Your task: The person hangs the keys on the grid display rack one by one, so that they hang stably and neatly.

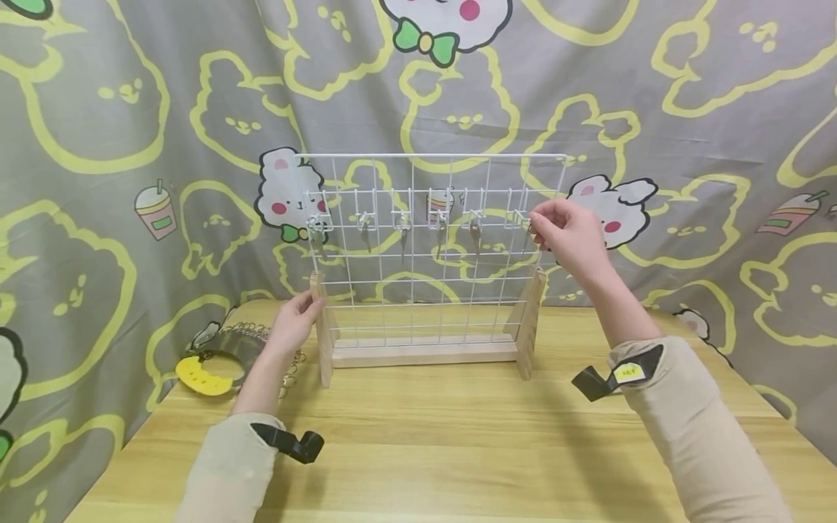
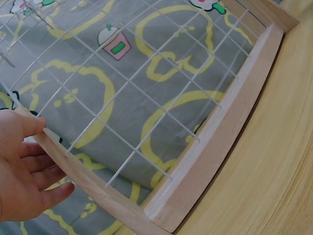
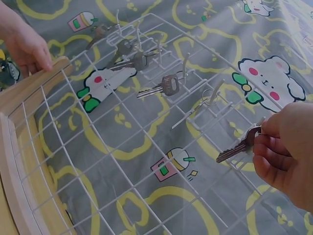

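A white wire grid rack (image 1: 431,155) stands upright on the table in a wooden base. Metal keys (image 3: 164,87) hang from a row of white hooks across it. At the rightmost hook, my right hand (image 1: 575,236) pinches a key (image 3: 235,151) by its head between thumb and fingers; its toothed blade points away from the hand. Whether that key touches the hook is hidden by the fingers. My left hand (image 1: 294,319) grips the top of the base's left wooden upright (image 2: 78,169), thumb on the near side and the other fingers loosely behind.
Left of the rack, beside my left forearm, lie a yellow scalloped piece (image 1: 204,376), a dark rounded object (image 1: 238,347) and several small metal rings (image 1: 251,329). A grey patterned curtain (image 1: 366,131) hangs behind the wooden table (image 1: 425,450).
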A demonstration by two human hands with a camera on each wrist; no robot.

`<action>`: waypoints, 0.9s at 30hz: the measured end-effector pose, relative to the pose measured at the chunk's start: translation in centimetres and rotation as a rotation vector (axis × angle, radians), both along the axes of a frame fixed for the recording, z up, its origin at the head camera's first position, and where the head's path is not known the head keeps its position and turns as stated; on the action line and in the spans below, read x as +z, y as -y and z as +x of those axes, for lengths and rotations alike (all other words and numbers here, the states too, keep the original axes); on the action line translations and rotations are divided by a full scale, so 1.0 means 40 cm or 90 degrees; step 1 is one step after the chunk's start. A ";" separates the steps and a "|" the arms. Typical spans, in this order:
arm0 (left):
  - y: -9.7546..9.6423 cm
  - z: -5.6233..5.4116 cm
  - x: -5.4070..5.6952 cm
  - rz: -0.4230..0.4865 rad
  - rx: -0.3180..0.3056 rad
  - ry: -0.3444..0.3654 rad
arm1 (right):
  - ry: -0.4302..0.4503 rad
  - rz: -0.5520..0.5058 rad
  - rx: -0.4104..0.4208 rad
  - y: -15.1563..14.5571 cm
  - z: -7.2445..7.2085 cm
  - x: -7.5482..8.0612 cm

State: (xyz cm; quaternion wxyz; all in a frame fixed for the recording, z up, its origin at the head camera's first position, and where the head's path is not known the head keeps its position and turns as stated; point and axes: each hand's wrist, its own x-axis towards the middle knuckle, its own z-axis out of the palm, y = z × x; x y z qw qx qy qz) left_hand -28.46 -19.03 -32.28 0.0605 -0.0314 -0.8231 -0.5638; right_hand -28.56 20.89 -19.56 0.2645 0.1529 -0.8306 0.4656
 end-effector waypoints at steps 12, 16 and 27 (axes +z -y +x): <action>0.001 -0.002 0.000 0.001 -0.004 0.000 | 0.022 -0.004 0.008 0.010 -0.014 -0.014; 0.001 -0.002 0.001 -0.003 -0.003 -0.004 | 0.037 0.019 0.005 0.008 -0.013 -0.022; -0.003 0.000 -0.005 -0.008 0.013 -0.010 | 0.061 0.064 0.001 -0.019 -0.014 -0.087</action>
